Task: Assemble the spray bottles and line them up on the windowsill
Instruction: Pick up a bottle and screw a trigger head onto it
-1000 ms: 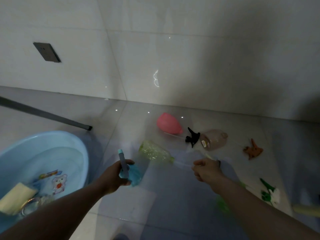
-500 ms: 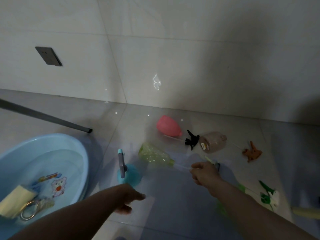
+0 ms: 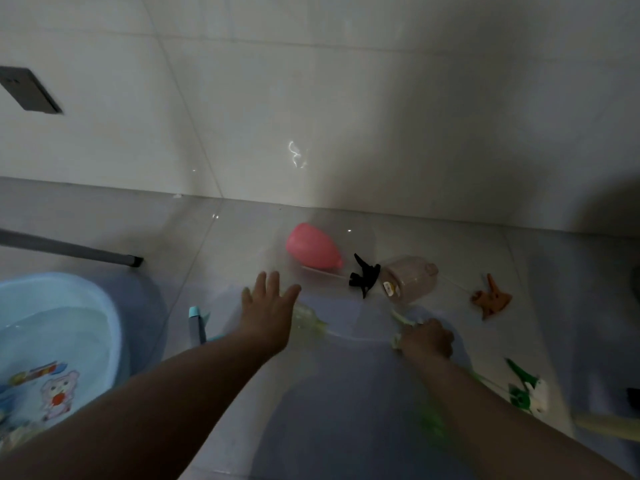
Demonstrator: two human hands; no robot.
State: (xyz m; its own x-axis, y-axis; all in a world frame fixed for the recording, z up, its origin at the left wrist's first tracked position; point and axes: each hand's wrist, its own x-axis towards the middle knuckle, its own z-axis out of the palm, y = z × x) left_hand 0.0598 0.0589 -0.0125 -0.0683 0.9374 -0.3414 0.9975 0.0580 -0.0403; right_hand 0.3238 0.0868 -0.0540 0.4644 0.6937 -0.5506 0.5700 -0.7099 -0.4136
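My left hand [image 3: 268,311] is open, fingers spread, hovering over the light green bottle [image 3: 310,320] lying on the tiled floor; it covers most of that bottle. My right hand [image 3: 427,339] is shut on a pale green spray head [image 3: 401,320] whose thin tube runs left toward the green bottle. Beyond them lie a pink bottle [image 3: 313,250], a black spray head [image 3: 363,274], a brownish clear bottle [image 3: 408,278] and an orange spray head [image 3: 490,299]. A teal assembled spray bottle [image 3: 198,327] stands just left of my left forearm.
A light blue basin [image 3: 69,306] with water stands at the left. A green-and-white spray head [image 3: 528,393] and a pale yellowish object [image 3: 609,426] lie at the right. A grey bar [image 3: 69,251] slants down to the floor at far left. The tiled wall is close behind.
My left hand let go of the teal spray bottle, which now stands on the floor, and swung right and forward over the green bottle. My right hand stayed on the pale green spray head.
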